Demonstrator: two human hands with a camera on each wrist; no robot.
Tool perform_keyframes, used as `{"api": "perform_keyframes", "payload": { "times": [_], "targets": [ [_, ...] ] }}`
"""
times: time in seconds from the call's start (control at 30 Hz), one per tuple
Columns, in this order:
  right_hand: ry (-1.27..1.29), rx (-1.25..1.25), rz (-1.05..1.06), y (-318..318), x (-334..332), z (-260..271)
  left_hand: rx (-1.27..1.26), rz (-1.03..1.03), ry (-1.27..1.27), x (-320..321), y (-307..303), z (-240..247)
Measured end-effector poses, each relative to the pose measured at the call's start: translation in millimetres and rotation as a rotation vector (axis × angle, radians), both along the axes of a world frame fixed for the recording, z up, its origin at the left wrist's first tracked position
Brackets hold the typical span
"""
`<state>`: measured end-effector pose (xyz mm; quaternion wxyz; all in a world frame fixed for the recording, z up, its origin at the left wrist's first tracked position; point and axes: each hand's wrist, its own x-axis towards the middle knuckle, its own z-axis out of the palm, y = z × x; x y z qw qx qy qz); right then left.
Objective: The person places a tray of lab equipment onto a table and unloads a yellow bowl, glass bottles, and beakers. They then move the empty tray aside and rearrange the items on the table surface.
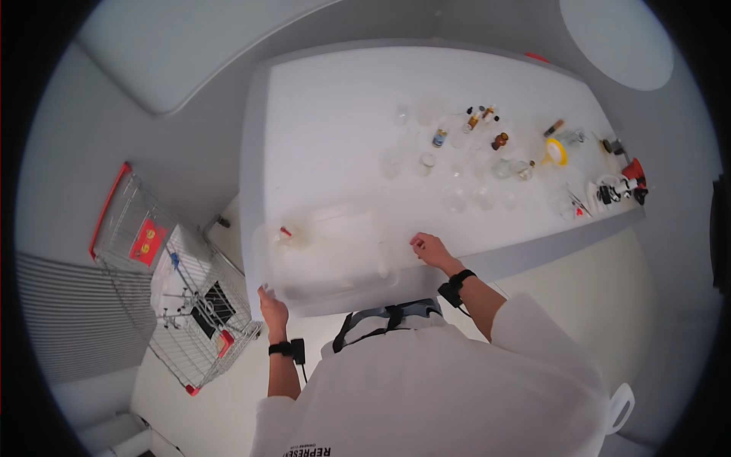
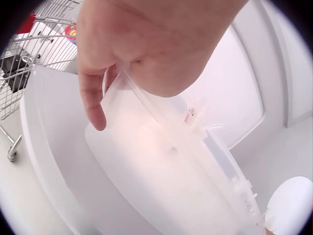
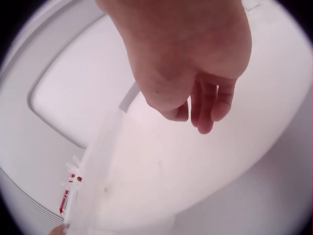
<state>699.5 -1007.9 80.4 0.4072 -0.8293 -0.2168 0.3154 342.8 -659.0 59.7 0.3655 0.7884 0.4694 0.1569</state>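
A translucent plastic bin point(image 1: 343, 286) stands at the table's front left. My left hand point(image 1: 273, 309) grips its near left corner; in the left wrist view, the fingers of that hand point(image 2: 142, 44) bend over the rim of the bin point(image 2: 146, 166). Inside the bin, towards its left end, lie a small red piece point(image 1: 285, 231) and some clear pieces. My right hand point(image 1: 432, 251) hovers over the table's front part, right of the bin. Its fingers point(image 3: 205, 117) hang loosely curled with nothing between them.
Brown glass bottles point(image 1: 499, 141), a blue-labelled vial point(image 1: 439, 138), clear glassware point(image 1: 426, 161) and a yellow ring-shaped piece point(image 1: 557, 151) stand on the white table point(image 1: 327, 114). A microscope-like device point(image 1: 613, 190) is at the right end. A shopping cart point(image 1: 190, 305) stands on the left.
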Motion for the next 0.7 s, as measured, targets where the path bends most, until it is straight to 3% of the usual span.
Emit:
{"api": "perform_keyframes", "payload": {
  "times": [0.07,0.17,0.2,0.3,0.47,0.7],
  "targets": [
    [0.033,0.034,0.008,-20.8,-0.6,-31.7,0.397,0.046,0.263,26.4,-11.0,44.4],
    [-0.168,-0.007,0.069,-46.6,-5.1,-38.1,0.619,-0.050,-0.051,62.4,-0.1,79.2],
    [-0.049,-0.050,0.011,-52.0,-10.1,-26.1,0.553,-0.099,-0.105,76.5,3.8,89.8],
    [-0.103,-0.099,-0.014,-80.3,-23.2,-26.8,0.495,-0.138,-0.142,117.8,6.3,98.8],
    [-0.043,-0.095,-0.110,-124.3,-39.5,-42.4,0.252,-0.096,0.019,168.5,5.2,81.3],
    [0.031,-0.084,-0.284,-144.5,-56.9,-30.0,0.273,-0.161,-0.011,175.8,31.3,57.5]
  ]
}}
